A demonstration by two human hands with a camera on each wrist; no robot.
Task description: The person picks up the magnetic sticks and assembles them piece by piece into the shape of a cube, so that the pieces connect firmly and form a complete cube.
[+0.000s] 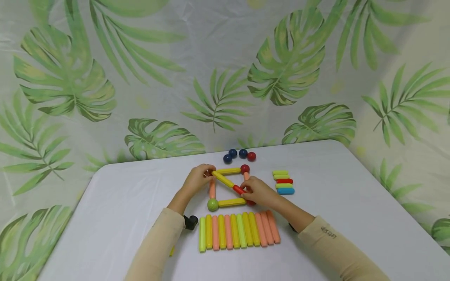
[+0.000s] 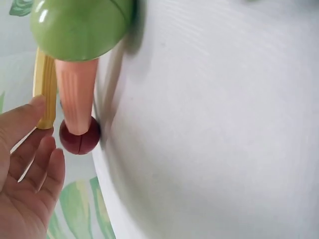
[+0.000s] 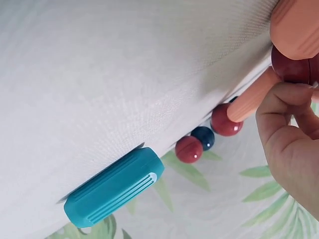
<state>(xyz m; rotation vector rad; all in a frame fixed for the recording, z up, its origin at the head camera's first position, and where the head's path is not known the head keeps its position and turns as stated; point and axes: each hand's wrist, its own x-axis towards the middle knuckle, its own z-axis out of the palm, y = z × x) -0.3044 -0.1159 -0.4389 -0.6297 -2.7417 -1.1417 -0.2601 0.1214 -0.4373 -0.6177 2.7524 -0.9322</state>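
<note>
On the white table lies a four-sided frame of yellow sticks (image 1: 231,202) and salmon sticks (image 1: 212,190), with a green ball (image 1: 212,205) and red balls (image 1: 245,168) at corners. A long yellow stick (image 1: 223,179) meets a short red stick (image 1: 238,189) end to end, crossing the frame diagonally. My left hand (image 1: 197,180) pinches the yellow stick's upper end between thumb and fingers, beside a dark red ball (image 2: 80,142). With thumb and fingers, my right hand (image 1: 261,193) grips the red stick near the lower right red ball (image 3: 293,67); fingers partly hide that contact.
Below the frame lies a row of yellow, green and salmon sticks (image 1: 227,232). Short sticks, including a blue one (image 1: 285,191), are stacked to the right. Several dark blue balls (image 1: 233,153) and one red ball (image 1: 251,156) sit near the back edge.
</note>
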